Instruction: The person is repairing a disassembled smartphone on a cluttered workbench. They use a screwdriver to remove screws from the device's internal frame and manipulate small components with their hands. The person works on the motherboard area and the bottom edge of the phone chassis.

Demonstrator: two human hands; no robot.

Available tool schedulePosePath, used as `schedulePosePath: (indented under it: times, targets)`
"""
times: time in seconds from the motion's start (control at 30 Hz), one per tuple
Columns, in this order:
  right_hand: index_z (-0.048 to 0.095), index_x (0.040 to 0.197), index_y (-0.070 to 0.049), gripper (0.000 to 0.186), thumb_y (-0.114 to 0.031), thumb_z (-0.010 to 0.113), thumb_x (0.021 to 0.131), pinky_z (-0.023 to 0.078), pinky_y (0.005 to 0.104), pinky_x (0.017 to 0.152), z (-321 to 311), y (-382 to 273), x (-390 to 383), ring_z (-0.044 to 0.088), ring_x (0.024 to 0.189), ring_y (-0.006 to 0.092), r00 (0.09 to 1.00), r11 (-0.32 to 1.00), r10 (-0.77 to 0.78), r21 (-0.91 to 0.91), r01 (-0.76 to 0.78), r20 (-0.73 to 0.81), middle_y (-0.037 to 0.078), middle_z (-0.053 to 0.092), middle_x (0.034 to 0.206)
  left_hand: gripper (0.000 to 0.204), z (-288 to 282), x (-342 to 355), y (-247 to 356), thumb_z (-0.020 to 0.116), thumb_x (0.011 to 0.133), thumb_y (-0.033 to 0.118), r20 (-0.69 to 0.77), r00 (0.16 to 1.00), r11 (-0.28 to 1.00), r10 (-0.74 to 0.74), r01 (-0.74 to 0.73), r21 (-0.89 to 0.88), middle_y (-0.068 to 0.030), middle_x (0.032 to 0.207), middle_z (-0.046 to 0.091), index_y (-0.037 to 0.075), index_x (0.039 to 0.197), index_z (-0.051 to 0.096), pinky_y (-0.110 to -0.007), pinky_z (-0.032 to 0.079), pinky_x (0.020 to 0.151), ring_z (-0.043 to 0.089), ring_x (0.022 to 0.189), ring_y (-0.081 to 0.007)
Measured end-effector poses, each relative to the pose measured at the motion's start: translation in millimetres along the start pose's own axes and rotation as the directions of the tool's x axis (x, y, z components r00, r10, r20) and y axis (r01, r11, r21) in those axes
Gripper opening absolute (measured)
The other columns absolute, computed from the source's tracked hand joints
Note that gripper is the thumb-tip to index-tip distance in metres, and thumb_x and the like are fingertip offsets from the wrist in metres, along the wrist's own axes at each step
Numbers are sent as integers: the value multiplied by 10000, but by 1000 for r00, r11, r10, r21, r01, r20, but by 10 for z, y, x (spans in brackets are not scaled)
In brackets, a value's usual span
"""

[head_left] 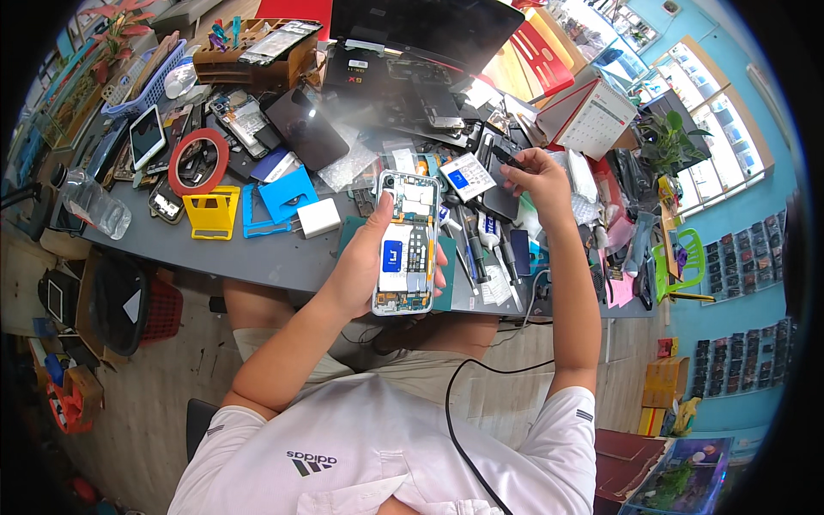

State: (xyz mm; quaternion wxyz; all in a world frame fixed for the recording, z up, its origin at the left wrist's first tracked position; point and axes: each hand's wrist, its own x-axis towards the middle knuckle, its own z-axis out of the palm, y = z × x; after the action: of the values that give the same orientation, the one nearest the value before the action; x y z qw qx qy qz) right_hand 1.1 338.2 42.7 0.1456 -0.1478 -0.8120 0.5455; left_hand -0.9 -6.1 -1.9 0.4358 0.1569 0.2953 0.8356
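Head view: the opened phone [412,245] at frame centre, gripped by the left hand [365,249], should handle as light, stiff and fragile, best held by its sides, while the right hand [542,182] pinches a small dark piece [505,157].

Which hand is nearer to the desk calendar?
Right. In the picture, the right hand is just below and left of the desk calendar; the left hand, holding the opened phone, is farther down and left.

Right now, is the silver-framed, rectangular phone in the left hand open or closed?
Open: the silver-framed phone in the left hand shows exposed circuitry and a blue square label inside.
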Motion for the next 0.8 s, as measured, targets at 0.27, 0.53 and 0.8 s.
schedulePosePath:
  times: [0.27,0.53,0.8]
  targets:
    - [784,1186,61,338,-94,881,901,511,260,579,0,-21,-22,715,713,120,999,999,46,-1,-46,-4,53,769,869,807,1,-1,7,283,1124,729,-4,1000,1000,-10,10,1,-221,1031,737,27,1409,562,-486,667,767,791,861,-342]
    - [793,1277,37,370,-102,830,937,478,246,579,19,-107,-66,626,708,82,998,997,65,-33,-65,13,15,718,835,802,-5,5,5,286,1125,725,14,1000,1000,0,0,-7,-224,1039,737,28,1415,559,-490,667,771,791,869,-345]
    - [774,1314,37,360,-103,765,983,436,267,632,-66,-40,3,538,706,78,983,965,179,189,-183,42,-18,601,826,804,-13,3,6,281,1127,722,18,1000,1000,0,1,-14,-225,1049,735,30,1434,552,-488,667,777,790,875,-344]
